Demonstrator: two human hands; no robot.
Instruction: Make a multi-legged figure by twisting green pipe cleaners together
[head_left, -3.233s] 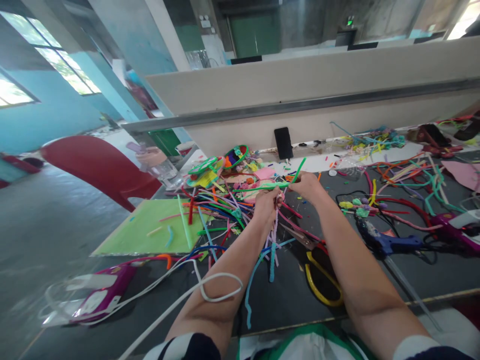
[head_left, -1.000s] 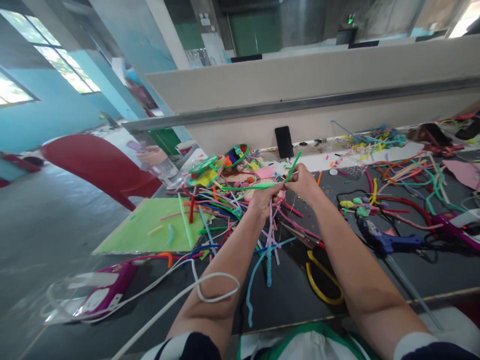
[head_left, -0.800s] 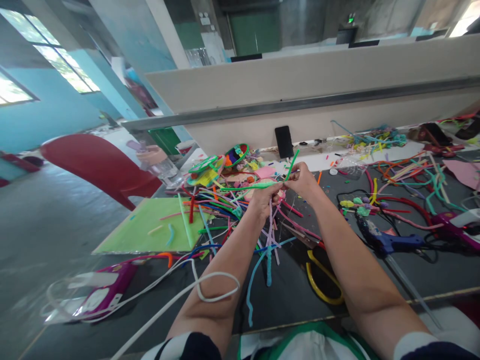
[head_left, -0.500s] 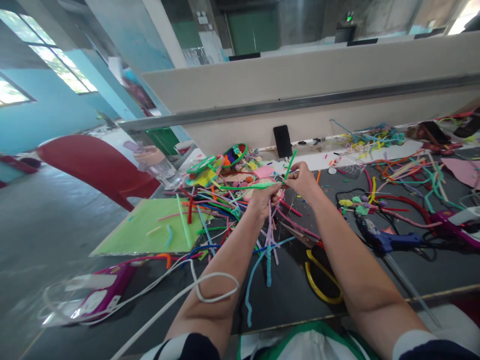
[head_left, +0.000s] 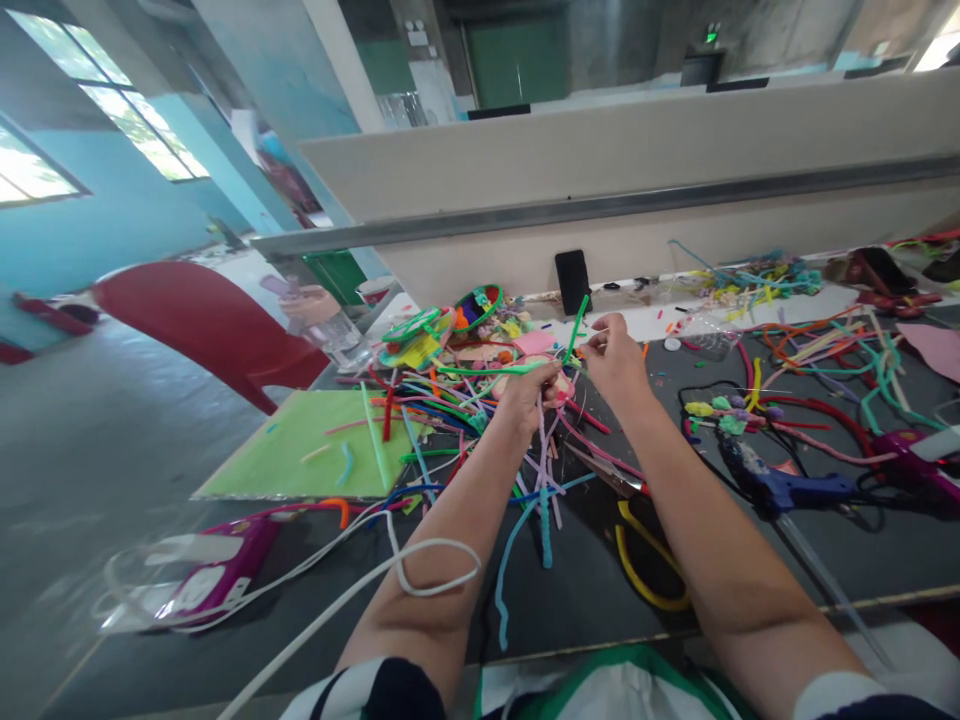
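Observation:
My left hand [head_left: 529, 396] is closed in a pinch on a green pipe cleaner [head_left: 577, 328], above a heap of pipe cleaners. One green length rises from the fingertips; another stretches out to the left. Just to the right is my right hand [head_left: 618, 362], its fingers curled together and slightly apart from the upright green end. Anything between those fingertips is too small to make out. Below my left hand, lilac pipe cleaners [head_left: 541, 450] trail toward a twisted blue one [head_left: 546, 535]. Scissors with yellow-edged handles [head_left: 651, 580] lie under my right forearm.
A blue glue gun [head_left: 802, 490] lies at the right. A green sheet [head_left: 255, 450], a purple power strip [head_left: 221, 570] and a white cable [head_left: 322, 635] are at the left. A phone [head_left: 573, 280] leans on the back panel. A clear bottle [head_left: 330, 325] stands near a red chair [head_left: 202, 310].
My right hand has drawn a little up and right, away from the green pipe cleaner and my left hand. My left hand keeps its pinch. The whole view has shifted slightly.

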